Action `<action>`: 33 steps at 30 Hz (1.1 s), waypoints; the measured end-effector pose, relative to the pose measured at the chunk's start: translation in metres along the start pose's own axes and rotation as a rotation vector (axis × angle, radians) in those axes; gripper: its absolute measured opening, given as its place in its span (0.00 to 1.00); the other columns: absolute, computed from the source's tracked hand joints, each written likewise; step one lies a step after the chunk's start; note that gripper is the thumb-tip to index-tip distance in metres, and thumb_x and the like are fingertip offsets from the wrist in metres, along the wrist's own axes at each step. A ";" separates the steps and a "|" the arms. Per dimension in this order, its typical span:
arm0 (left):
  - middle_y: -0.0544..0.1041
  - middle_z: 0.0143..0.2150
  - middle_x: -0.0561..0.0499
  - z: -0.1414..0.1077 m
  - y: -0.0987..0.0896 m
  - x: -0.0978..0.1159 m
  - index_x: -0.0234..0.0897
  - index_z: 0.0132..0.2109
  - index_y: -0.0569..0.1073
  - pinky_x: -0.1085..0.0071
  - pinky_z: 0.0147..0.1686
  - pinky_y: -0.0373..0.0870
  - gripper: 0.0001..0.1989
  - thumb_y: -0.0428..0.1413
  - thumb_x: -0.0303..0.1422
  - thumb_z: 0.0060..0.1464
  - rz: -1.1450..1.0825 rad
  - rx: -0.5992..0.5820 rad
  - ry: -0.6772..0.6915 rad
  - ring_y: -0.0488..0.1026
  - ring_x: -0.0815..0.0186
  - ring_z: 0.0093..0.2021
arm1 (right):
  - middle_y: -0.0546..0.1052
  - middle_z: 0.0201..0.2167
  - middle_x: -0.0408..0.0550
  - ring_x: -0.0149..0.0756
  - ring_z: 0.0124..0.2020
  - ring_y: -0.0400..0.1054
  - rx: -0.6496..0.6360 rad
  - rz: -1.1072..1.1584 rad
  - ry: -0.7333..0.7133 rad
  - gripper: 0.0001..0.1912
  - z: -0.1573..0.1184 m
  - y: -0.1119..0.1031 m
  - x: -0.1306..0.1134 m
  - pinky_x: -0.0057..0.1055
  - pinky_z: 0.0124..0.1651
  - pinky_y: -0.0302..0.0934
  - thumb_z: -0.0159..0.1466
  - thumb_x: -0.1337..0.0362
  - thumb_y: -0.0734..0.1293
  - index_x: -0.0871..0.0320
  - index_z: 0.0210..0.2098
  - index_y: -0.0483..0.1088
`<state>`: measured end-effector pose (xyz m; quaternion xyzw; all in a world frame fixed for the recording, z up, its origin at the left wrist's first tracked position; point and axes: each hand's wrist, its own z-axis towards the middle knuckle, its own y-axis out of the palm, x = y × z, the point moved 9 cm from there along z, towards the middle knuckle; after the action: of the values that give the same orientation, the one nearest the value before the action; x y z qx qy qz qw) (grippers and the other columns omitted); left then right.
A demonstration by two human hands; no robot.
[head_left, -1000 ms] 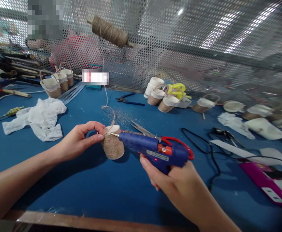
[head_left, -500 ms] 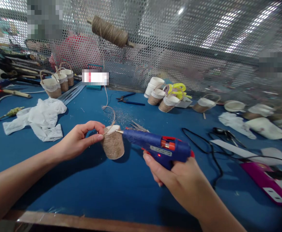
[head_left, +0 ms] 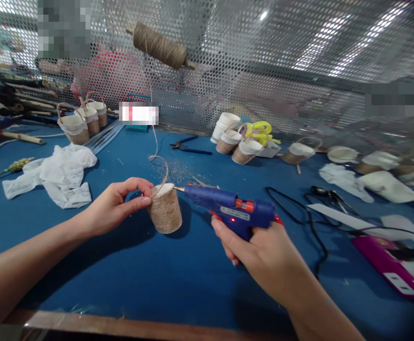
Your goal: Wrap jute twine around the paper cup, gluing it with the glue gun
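Observation:
My left hand (head_left: 127,203) pinches the rim of a small twine-wrapped cup (head_left: 166,210), which is tilted a little above or on the blue table. Its white opening faces up. From the rim a strand of twine (head_left: 166,168) loops up to a twine spool (head_left: 160,46) hanging at the mesh. My right hand (head_left: 255,246) is wrapped round a blue hot glue gun (head_left: 224,203) with a lit red light. The gun's metal nozzle points left at the cup's right rim, close beside it.
White lace cloth (head_left: 59,175) lies at the left, near several small baskets (head_left: 74,129). Pliers (head_left: 191,148) lie behind the cup. More wrapped cups (head_left: 247,150) stand at the back. A black cord (head_left: 313,237) and a magenta power strip (head_left: 388,267) are at the right.
The glue gun's nozzle has moved slightly right, from over the cup's rim to just outside it. My left hand still holds the cup in nearly the same place.

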<state>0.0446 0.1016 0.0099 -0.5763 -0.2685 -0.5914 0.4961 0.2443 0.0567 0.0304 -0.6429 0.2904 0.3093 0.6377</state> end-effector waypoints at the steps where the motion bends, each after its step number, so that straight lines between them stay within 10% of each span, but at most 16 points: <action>1: 0.73 0.39 0.48 0.000 0.000 0.000 0.34 0.32 0.69 0.65 0.48 0.62 0.04 0.53 0.30 0.53 0.001 -0.001 -0.001 0.68 0.64 0.44 | 0.63 0.09 0.37 0.28 0.10 0.59 -0.003 -0.007 -0.004 0.13 0.001 0.000 0.000 0.24 0.13 0.58 0.57 0.55 0.62 0.56 0.22 0.65; 33: 0.72 0.39 0.47 0.000 0.003 -0.001 0.34 0.32 0.67 0.67 0.47 0.61 0.05 0.52 0.31 0.54 0.008 -0.022 -0.001 0.67 0.65 0.43 | 0.65 0.09 0.38 0.28 0.09 0.59 0.084 -0.051 -0.071 0.12 -0.006 -0.001 0.001 0.25 0.14 0.60 0.55 0.54 0.63 0.56 0.24 0.67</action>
<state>0.0475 0.1010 0.0086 -0.5832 -0.2599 -0.5918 0.4921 0.2457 0.0503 0.0306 -0.6114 0.2640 0.3030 0.6817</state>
